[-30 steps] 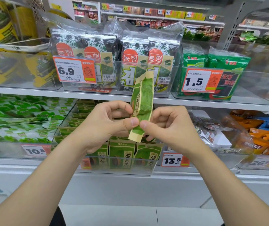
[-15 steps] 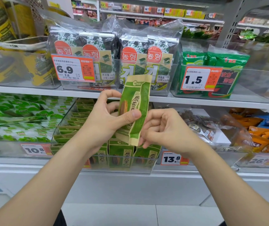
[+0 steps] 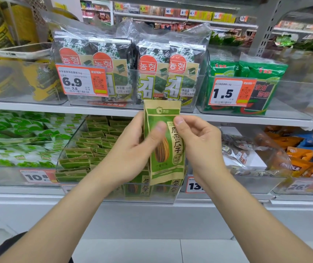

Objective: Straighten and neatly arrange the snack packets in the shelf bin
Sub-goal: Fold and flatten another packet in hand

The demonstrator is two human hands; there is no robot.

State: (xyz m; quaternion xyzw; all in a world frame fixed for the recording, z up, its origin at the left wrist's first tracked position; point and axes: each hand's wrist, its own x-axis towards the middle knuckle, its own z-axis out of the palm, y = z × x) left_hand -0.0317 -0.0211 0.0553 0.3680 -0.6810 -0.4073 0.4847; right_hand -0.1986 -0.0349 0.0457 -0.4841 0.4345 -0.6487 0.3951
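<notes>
A green and tan sunflower-seed packet (image 3: 166, 162) stands upright in front of the shelf, its printed face toward me. My left hand (image 3: 133, 152) grips its left edge, thumb on the front. My right hand (image 3: 201, 147) pinches its upper right edge between thumb and fingers. Behind and below them a clear shelf bin (image 3: 70, 149) holds several rows of the same green packets (image 3: 87, 149), some leaning unevenly; its front row is partly hidden by my hands.
The upper shelf carries seaweed multipacks (image 3: 129, 73) with a 6.9 price tag (image 3: 81, 82) and green seaweed packs (image 3: 250, 88). Green-and-white packets (image 3: 19, 141) fill the bin to the left. Orange and blue snacks (image 3: 300, 150) lie to the right.
The packet has turned from edge-on to fully facing me and stands straighter. My right hand has moved up from its lower part to pinch its upper right edge.
</notes>
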